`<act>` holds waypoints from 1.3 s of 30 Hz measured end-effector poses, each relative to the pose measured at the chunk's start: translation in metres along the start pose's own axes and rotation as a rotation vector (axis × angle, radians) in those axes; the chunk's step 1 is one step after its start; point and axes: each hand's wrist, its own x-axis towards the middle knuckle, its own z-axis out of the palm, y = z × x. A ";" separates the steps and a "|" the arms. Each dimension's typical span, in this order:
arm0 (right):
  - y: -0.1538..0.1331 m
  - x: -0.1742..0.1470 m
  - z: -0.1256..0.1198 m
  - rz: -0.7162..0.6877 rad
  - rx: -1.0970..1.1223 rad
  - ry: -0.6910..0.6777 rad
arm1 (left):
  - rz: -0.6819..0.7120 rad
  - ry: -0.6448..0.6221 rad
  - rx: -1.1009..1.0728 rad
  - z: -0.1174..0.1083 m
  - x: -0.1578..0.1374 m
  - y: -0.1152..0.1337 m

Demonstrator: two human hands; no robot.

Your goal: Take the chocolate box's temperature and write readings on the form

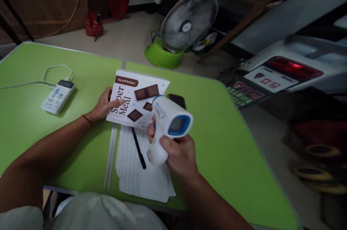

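My left hand (107, 105) grips the left edge of a white box (127, 99) printed "NutriMotion Super Meal", its thumb on the front face. The box is held tilted above the table. In my right hand (179, 150) is a white and blue infrared thermometer (162, 128), gripped by its handle. Its nose points away from me and overlaps the right part of the box in view; whether they touch I cannot tell. Below them lie several white paper sheets (146, 183) with torn edges, and a black pen (138, 148) rests on top.
The green table (222, 150) has a seam down its middle. A white power bank (58, 96) with a cable lies at left. A dark phone (177, 101) is partly behind the thermometer. Beyond the table stand a fan (187, 24), a green basin (162, 56) and a motor scooter (282, 74).
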 end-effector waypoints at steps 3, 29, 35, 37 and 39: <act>0.014 0.012 0.018 0.056 0.103 0.033 | -0.009 -0.016 0.083 -0.001 -0.001 0.005; 0.036 0.029 0.027 0.105 0.130 0.071 | 0.026 -0.117 0.253 -0.004 0.005 0.022; 0.036 0.028 0.026 0.110 0.144 0.055 | 0.003 -0.129 0.267 -0.002 0.005 0.024; 0.036 0.027 0.026 0.107 0.162 0.062 | -0.010 -0.129 0.263 -0.002 0.005 0.024; 0.036 0.027 0.026 0.106 0.165 0.068 | -0.013 -0.127 0.256 -0.003 0.005 0.023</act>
